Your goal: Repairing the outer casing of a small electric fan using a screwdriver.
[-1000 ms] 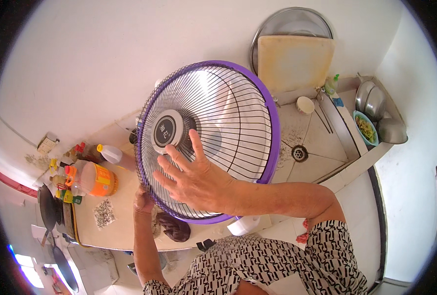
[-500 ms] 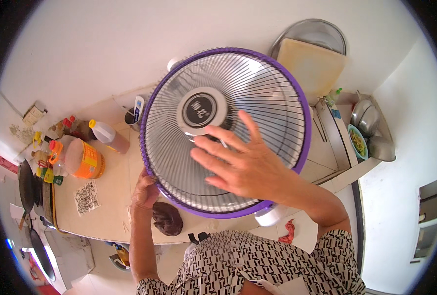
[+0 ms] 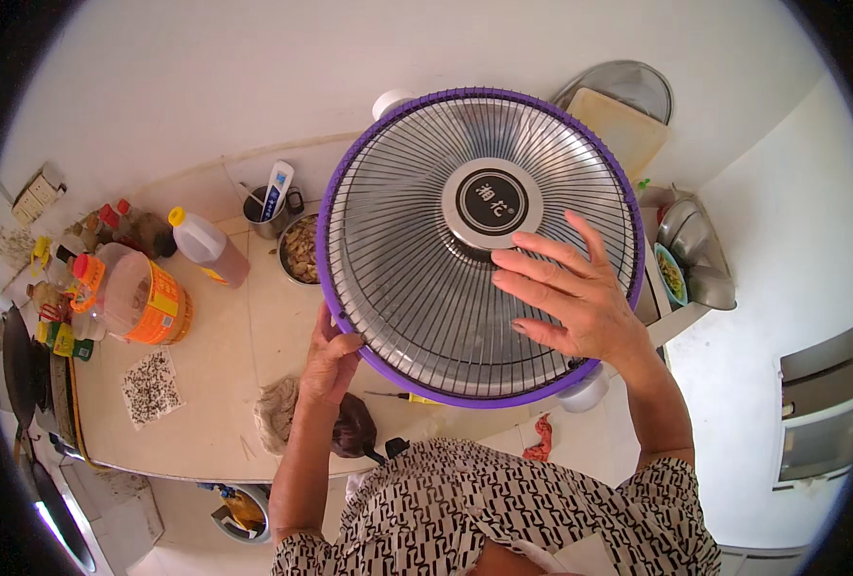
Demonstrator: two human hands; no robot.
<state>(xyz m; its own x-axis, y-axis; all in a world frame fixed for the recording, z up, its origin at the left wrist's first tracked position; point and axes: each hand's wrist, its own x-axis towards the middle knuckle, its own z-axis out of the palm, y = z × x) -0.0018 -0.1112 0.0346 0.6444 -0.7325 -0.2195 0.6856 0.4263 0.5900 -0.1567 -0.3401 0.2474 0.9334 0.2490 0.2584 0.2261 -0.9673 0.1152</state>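
Observation:
A round dish heater (image 3: 402,298) with a purple rim, a wire grille over a shiny reflector and a silver hub is held up before me over the counter. My left hand (image 3: 331,357) grips the lower left rim, thumb on the front, the other fingers partly hidden. Over the lower right of the grille, my right hand (image 3: 580,300) is spread, fingertips near the hub; I cannot tell whether they touch the wires. Below the rim lie a dark bag (image 3: 355,427), a pale bag (image 3: 278,415) and a thin yellow-handled tool, partly covered.
On the left of the counter (image 3: 225,384) stand a large oil jug (image 3: 139,298), a yellow-capped bottle (image 3: 208,252) and a steel cup (image 3: 265,223). A bowl of sliced food (image 3: 301,252) sits behind the heater's left rim. A cutting board (image 3: 618,134) leans at the back right, near metal bowls (image 3: 695,235).
The heater has shifted right in view, and its hub faces me more squarely. Both hands moved right with it. The bowl of sliced food and the yellow-handled tool have come into sight.

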